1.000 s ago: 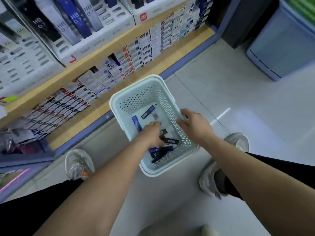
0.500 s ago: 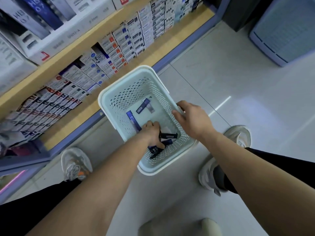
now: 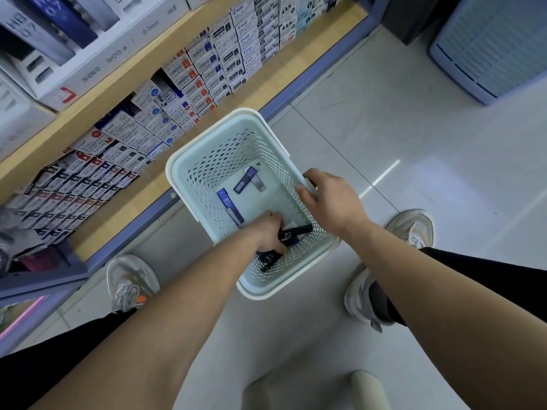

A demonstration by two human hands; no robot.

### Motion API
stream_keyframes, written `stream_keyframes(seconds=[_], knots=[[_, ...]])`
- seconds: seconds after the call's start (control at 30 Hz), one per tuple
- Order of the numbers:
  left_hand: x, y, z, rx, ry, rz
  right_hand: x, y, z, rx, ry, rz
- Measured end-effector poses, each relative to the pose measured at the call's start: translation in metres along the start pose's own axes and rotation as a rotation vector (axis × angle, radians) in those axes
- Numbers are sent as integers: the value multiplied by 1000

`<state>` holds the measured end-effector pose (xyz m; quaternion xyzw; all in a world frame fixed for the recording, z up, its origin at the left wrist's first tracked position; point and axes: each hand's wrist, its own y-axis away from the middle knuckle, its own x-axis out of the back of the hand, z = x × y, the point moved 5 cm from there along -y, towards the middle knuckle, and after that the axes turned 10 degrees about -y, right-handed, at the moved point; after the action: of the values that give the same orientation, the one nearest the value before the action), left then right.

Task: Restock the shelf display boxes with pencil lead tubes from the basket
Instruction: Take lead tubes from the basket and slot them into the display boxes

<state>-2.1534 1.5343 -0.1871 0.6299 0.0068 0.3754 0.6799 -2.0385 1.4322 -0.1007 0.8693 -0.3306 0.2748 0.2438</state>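
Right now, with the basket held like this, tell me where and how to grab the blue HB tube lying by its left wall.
Pinch the blue HB tube across its long edges near the middle, coming straight down from above. It lies flat on the floor of the basket, close along the perforated wall, so a sideways reach looks blocked.

perforated plastic basket (image 3: 183, 170) — glossy floor tiles (image 3: 384, 119), wood-grain shelf (image 3: 296, 75)

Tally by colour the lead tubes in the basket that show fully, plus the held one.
Bright blue tube: 1
Navy tube: 1
Grey tube: 1
Black tube, in the left hand: 1
Total: 4, leaving out those half hidden under that hand.
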Motion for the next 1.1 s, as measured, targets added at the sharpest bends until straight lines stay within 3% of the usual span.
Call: stream_keyframes(seconds=[0.63, 1.1], knots=[[-1, 13, 6, -24, 128, -190, -2, 0, 0, 10, 6, -5], [9, 25, 3, -36, 311, -56, -4, 2, -3, 18, 18, -28]])
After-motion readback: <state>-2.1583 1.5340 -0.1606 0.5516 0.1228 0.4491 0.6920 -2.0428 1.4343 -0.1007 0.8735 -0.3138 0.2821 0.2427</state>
